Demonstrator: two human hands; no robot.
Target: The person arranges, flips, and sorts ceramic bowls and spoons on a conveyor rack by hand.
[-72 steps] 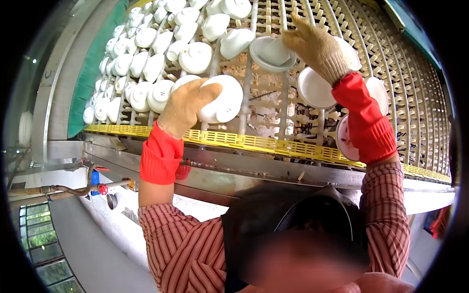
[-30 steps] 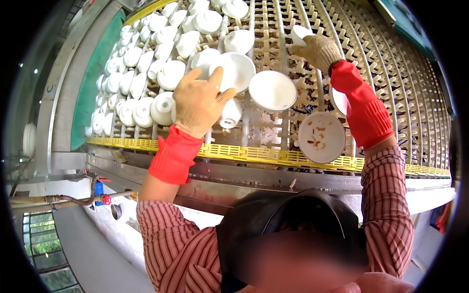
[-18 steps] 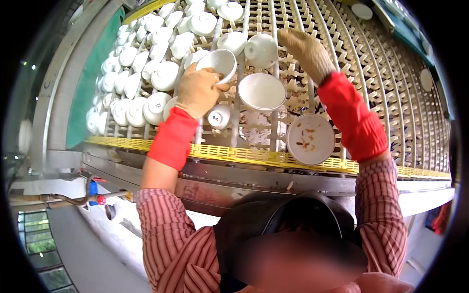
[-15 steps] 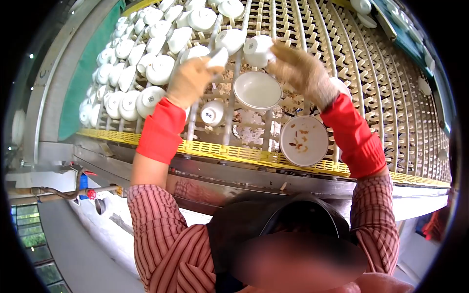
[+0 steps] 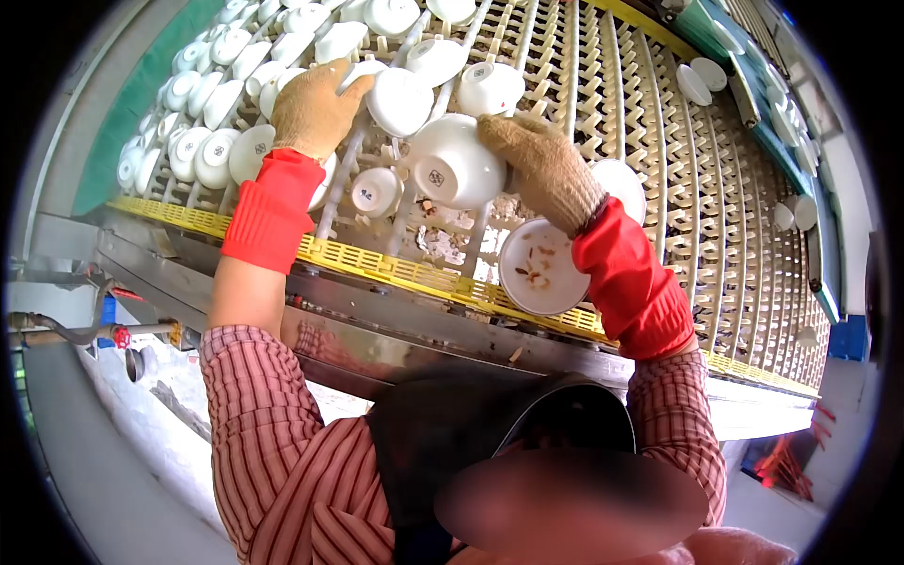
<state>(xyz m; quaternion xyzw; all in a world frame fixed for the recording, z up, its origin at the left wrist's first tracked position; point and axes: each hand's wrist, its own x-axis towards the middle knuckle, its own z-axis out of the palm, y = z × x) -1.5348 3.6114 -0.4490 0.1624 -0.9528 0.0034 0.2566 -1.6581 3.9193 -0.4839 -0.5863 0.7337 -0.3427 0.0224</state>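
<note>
My right hand (image 5: 541, 165), in a tan knit glove, grips the rim of a large white bowl (image 5: 457, 165) tipped with its marked base toward me. My left hand (image 5: 315, 108), gloved alike, has its thumb spread from its fingers beside the white bowls at left, and I see nothing held in it. Just right of its thumb sits another white bowl (image 5: 400, 102). A small white cup (image 5: 377, 191) with a blue mark lies below. Below my right hand, a white bowl (image 5: 541, 268) with brown food scraps lies face up, and a white dish (image 5: 621, 188) is partly hidden behind the hand.
Rows of tilted white bowls (image 5: 212, 151) fill the left of the pegged conveyor (image 5: 725, 235). A yellow edge strip (image 5: 405, 268) and a metal ledge (image 5: 377, 325) run along the near side. More white dishes (image 5: 695, 85) lie at the far right.
The large bowl, face up before, is now tipped over in my right hand. My left hand has moved left and let go of the white bowl it held. The view has shifted.
</note>
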